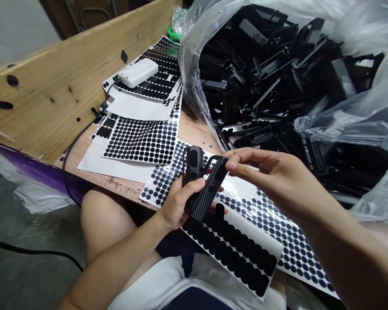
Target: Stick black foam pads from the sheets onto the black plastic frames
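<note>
1. Trailing well left of the clear plastic bag, a black cable is being draped over the edge of the table; if it were caught by the knee, the white power bank could be dragged along.
2. Just left of the bag, dotted sheets are being kept in a loose overlap; by a brushing forearm they could be slid or creased.
3. On the body side of the bag, the lower end of a carbon-patterned piece is being gripped by the left hand, its thumb laid against the piece. A second patterned piece is being held alongside; whether the two are joined cannot be told. Through an uneven grip, either could be dropped.
4. Farther below the bag, a strip of large dots is being overhung past the table edge; if nudged, it could slip off.
5. Beside the bag's near rim, the piece's upper end is being pinched between the right hand's thumb and fingers; from too hard a pull, it could be bent.
6. Inside the bag, black parts are being heaped unevenly; through rubbing, scratches could be caused.
</note>
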Available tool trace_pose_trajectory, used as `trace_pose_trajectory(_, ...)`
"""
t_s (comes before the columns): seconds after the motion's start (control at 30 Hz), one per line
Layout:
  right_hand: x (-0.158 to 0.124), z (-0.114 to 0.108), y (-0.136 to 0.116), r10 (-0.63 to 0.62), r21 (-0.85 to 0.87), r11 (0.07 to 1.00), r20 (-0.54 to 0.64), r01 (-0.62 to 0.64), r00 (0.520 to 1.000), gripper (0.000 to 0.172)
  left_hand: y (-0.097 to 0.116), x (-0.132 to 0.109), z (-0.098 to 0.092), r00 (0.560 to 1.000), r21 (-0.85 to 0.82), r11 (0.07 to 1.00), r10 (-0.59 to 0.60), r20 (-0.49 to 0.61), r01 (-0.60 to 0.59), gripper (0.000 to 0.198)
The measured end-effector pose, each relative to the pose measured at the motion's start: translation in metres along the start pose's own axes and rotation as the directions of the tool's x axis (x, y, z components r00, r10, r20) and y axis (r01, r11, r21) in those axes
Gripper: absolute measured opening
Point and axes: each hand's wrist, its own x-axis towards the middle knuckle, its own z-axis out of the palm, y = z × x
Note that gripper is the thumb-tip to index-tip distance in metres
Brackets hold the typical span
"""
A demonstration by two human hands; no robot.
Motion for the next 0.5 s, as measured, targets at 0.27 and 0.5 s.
trace_pose_trajectory(0.27, 0.0023, -0.0011, 0.0020, 0.056, 0.146, 0.988, 0.031, -0.060, 0.998, 0.032, 0.0019, 0.0002, 0.0032, 1.000, -0.002, 1.000, -0.006, -0.015, 0.006, 0.055)
trace_pose_trajectory(0.5, 0.0034, -0.0009, -0.0031, 0.110, 0.209, 0.970, 0.059, -0.120, 0.992, 0.034, 0.0020, -0.0004, 0.0045, 1.000, -0.009, 1.000, -0.012, -0.023, 0.012, 0.056)
